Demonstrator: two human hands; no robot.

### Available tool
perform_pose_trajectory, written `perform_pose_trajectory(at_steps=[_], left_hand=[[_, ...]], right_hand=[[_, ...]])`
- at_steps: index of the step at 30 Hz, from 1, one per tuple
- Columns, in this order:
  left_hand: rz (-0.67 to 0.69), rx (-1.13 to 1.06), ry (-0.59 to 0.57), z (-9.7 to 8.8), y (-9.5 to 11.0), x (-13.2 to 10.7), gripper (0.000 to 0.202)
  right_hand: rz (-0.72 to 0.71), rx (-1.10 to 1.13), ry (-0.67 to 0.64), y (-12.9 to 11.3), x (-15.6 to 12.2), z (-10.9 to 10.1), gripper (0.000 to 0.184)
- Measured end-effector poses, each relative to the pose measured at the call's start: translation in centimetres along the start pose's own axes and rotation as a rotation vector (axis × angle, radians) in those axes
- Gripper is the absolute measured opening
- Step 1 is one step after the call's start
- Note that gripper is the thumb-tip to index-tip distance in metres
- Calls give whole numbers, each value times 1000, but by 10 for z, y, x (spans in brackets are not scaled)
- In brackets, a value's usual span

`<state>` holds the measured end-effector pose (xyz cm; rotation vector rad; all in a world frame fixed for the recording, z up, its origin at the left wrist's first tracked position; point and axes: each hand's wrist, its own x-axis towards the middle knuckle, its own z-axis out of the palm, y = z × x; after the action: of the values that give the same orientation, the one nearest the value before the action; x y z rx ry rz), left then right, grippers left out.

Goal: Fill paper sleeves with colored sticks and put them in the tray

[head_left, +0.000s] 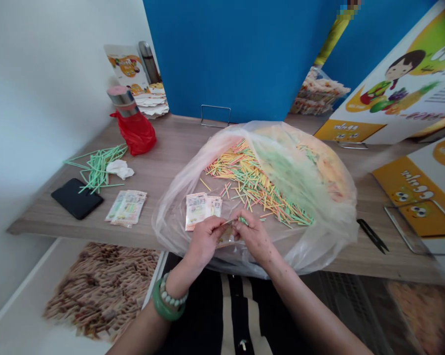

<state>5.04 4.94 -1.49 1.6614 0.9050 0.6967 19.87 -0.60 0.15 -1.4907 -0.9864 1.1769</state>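
Observation:
My left hand (204,238) and my right hand (255,234) meet at the table's front edge, both pinched on a small clear packet (228,231) held between them. A green stick end (243,221) shows at my right fingertips. Just beyond my left hand lie printed paper packets (202,208). A heap of thin yellow, green and pink sticks (257,185) lies on a large open clear plastic bag (329,217) spread over the wooden table (170,148). My left wrist wears a green bangle and a bead bracelet.
A bunch of green sticks (96,167), a crumpled tissue (121,169), a black phone (77,197) and more packets (127,207) lie left. A red bag with a flask (133,128) stands behind. Black snips (372,235) lie right. A box of filled packets (100,288) sits below.

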Motion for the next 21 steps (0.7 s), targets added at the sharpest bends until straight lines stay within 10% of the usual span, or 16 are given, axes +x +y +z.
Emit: perform_pose_trajectory(at_steps=[7, 12, 21], left_hand=[[-211, -179, 57, -5, 0, 5, 34], [-165, -121, 81, -6, 0, 3, 32], [-311, -434, 49, 3, 8, 2, 52]], right_hand=[[96, 350, -82, -9, -3, -16, 26], [-73, 435, 87, -27, -2, -23, 18], [-310, 429, 221, -58, 4, 16, 17]])
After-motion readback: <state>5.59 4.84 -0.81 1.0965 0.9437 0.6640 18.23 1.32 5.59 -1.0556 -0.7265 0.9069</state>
